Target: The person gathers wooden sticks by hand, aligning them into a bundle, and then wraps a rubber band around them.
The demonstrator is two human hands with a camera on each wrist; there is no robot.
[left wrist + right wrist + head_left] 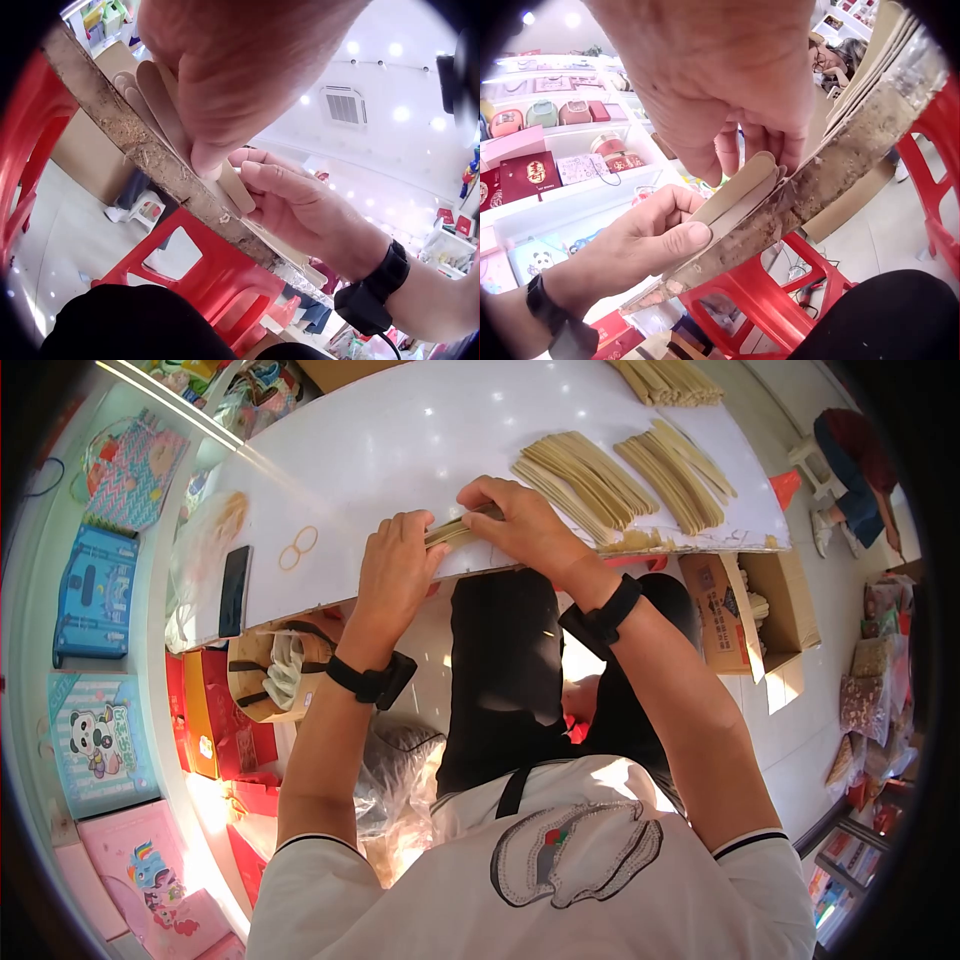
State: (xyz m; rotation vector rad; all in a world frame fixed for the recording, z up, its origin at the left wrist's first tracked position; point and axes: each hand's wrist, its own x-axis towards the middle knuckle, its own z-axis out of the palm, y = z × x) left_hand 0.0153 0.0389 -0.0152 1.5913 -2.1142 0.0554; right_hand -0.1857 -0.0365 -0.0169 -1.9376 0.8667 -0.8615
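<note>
Flat wooden sticks [450,534] lie in a small bundle at the table's near edge, between the two hands. The left hand [395,565] pinches one end, its thumb on top of the sticks [731,196] in the right wrist view. At the other end the right hand [525,530] curls its thumb and fingers round the bundle. In the left wrist view the rounded stick ends [161,101] stick out past the left hand [240,75], and the right hand [307,206] holds the far part. More sticks lie in piles [585,480] on the table, right of the hands.
On the white table [370,440] are two rubber bands [298,548], a phone [234,591] and a clear plastic bag [205,545]. Another stick pile [670,382] lies at the far right edge. An open cardboard box [725,610] stands below the table; red stools [187,262] are underneath.
</note>
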